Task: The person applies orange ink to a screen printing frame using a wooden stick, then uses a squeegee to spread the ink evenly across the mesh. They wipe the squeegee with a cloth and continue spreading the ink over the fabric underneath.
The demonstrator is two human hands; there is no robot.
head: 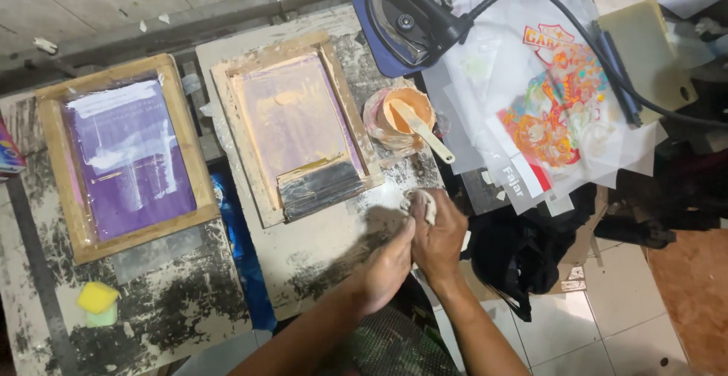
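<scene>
Two bare forearms come up from the bottom edge of the view, and there is no sleeve on either one: both are uncovered all the way to the frame's lower border. The left hand (387, 270) wears no glove, no ring and no watch that can be made out. Same story on the right hand (438, 236): bare wrist, bare knuckles, no strap or band in sight. The fingers (409, 228) look smudged with something pale, though the detail is too soft to be sure. Between the two forearms, low in the picture, shows a patch of dark green patterned camouflage cloth garment (390, 346), mottled in green, brown and black, worn on the person's lower body.
</scene>
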